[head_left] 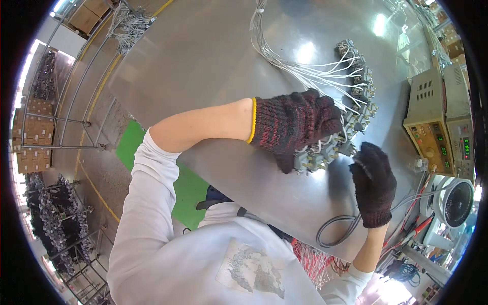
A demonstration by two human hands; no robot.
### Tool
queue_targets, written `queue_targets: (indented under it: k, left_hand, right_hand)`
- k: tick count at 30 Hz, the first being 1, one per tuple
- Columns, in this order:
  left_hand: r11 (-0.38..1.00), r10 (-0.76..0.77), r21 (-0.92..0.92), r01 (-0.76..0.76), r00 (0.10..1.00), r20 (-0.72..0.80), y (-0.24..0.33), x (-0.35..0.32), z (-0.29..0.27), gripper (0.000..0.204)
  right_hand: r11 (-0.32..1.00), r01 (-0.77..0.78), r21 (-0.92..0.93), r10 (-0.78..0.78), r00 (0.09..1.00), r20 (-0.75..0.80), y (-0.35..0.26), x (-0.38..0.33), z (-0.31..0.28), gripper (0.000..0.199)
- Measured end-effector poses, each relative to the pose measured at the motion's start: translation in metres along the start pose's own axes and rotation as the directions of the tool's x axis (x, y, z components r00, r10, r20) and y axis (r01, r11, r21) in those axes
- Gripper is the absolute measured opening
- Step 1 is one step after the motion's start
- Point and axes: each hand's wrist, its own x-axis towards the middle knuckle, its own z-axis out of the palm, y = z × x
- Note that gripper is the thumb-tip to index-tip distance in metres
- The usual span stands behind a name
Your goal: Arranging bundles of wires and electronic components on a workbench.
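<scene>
My left hand (305, 122), in a dark knitted glove with a yellow cuff, lies over the near part of a curved row of small grey metal electrical parts with white leads (362, 86). Its fingers curl down onto the parts and its thumb is on the near side. The glove hides some of them. Just right of the row's near end is my right hand (373, 183), also gloved, raised over the table with its fingers bent together. What they pinch, if anything, I cannot make out. A grey cable (335, 231) passes by the right wrist.
A bundle of white wires (262, 35) runs off the far edge of the metal table (203, 66). Bench instruments with lit displays (429, 140) and a round black-faced device (456, 203) stand at the right. Left are a pipe rack (66, 119) and stacked cartons (35, 132).
</scene>
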Motion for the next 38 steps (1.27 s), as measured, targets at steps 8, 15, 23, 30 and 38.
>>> queue_targets:
  k: [8, 15, 23, 30, 38]
  left_hand:
    - [0.994, -0.052, -0.095, 0.046, 0.997, -0.063, -0.004, 0.007, 0.017, 0.109]
    - [0.997, -0.059, -0.044, 0.060, 0.998, 0.018, -0.004, 0.007, 0.011, 0.106]
    - [0.996, -0.070, -0.048, 0.073, 0.996, 0.062, -0.005, 0.010, 0.008, 0.088]
    - [0.994, -0.081, -0.065, 0.087, 0.993, 0.082, -0.005, 0.010, 0.007, 0.103]
    - [0.994, -0.102, -0.031, 0.109, 0.980, 0.170, -0.007, 0.017, 0.007, 0.094]
  right_hand:
    - [0.910, -0.184, 0.372, 0.181, 0.983, 0.045, -0.014, 0.009, 0.009, 0.022]
    - [0.994, 0.111, 0.006, -0.111, 0.992, 0.052, -0.013, 0.023, 0.011, 0.034]
    - [0.985, 0.160, -0.065, -0.153, 0.983, 0.099, -0.009, 0.022, 0.009, 0.034]
    - [0.971, -0.095, 0.219, 0.093, 0.995, 0.019, -0.017, 0.023, 0.013, 0.031]
    - [0.924, -0.262, 0.279, 0.223, 0.961, 0.163, -0.020, 0.026, 0.002, 0.029]
